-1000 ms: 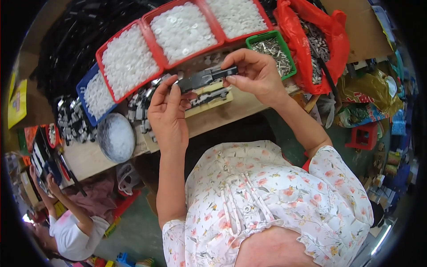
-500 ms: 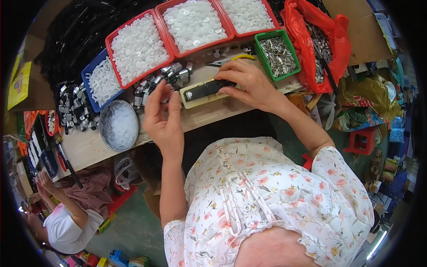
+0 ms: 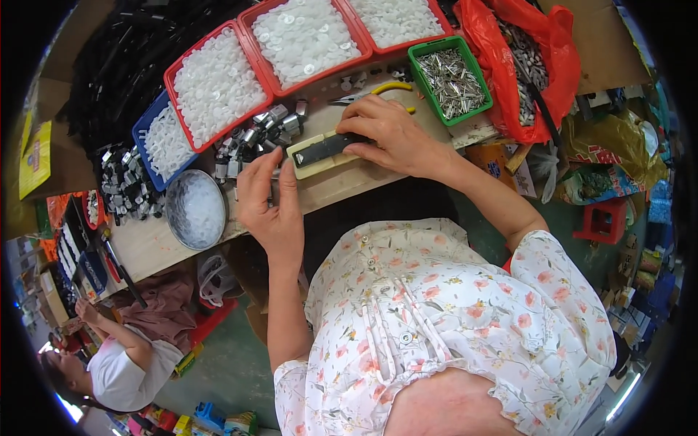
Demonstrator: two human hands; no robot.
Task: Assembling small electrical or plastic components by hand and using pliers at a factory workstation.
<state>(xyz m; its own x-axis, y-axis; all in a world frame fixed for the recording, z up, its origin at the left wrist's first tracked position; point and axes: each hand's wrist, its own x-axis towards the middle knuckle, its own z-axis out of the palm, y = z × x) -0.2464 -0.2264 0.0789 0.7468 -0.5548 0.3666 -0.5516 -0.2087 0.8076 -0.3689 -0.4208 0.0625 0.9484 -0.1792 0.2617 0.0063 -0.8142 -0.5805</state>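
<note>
Right now the black plastic casing (image 3: 323,150) lies in the cream holder (image 3: 310,171), just above the frame's centre. My right hand (image 3: 400,138) is closed on the casing's right end; my left hand (image 3: 273,200), thumb and fingers apart, hovers by the holder's left end. I judge this a seating step, with the next move calling for level pressure. Beyond sit yellow-handled pliers (image 3: 394,86) and, upper right, a green tray (image 3: 469,115) of metal pins (image 3: 449,81).

On the right, my feed shows a red stool (image 3: 614,206) near a crumpled gold bag (image 3: 600,134); on the left, I see a yellow packet (image 3: 35,161), a whitish plastic bag (image 3: 214,280) near the table (image 3: 142,251), and a co-worker (image 3: 131,374) in white.
</note>
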